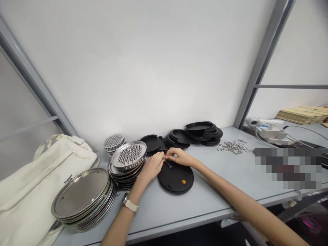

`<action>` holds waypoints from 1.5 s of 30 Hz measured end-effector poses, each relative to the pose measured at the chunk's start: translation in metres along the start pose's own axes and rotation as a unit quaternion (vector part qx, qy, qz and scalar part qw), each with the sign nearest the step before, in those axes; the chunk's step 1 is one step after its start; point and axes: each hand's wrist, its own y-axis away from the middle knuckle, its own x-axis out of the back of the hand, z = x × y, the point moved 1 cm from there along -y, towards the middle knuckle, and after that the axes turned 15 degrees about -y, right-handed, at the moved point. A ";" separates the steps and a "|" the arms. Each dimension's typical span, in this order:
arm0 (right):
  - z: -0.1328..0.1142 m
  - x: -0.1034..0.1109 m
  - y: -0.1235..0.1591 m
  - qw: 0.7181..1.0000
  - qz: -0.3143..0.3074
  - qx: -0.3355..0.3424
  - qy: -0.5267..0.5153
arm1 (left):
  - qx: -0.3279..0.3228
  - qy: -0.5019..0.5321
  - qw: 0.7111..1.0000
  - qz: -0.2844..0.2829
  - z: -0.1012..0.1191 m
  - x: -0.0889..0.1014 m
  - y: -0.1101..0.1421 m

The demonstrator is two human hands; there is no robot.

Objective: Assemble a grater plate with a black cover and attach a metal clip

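Black strap (pixel 169 165) on the disc (pixel 175 181) slants rightward and nearward from left hand (pixel 153 164) and right hand (pixel 180 157), fingertips meeting, any grip impossible to tell.

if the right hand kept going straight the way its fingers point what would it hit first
Most likely the left hand: its fingertips lie right at those of the right hand, perhaps already touching, though depth there is hard to judge.
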 end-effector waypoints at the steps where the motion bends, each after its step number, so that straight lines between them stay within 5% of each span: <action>1: 0.001 -0.002 0.000 1.000 0.008 0.000 0.012 | -0.001 -0.006 1.000 0.002 0.000 0.000 0.000; 16: 0.011 -0.017 -0.003 0.995 0.019 -0.013 0.093 | 0.003 0.017 1.000 0.013 0.000 -0.007 -0.002; 45: 0.018 -0.016 -0.004 0.999 -0.014 -0.015 0.028 | 0.022 0.188 0.981 0.042 -0.009 -0.022 -0.006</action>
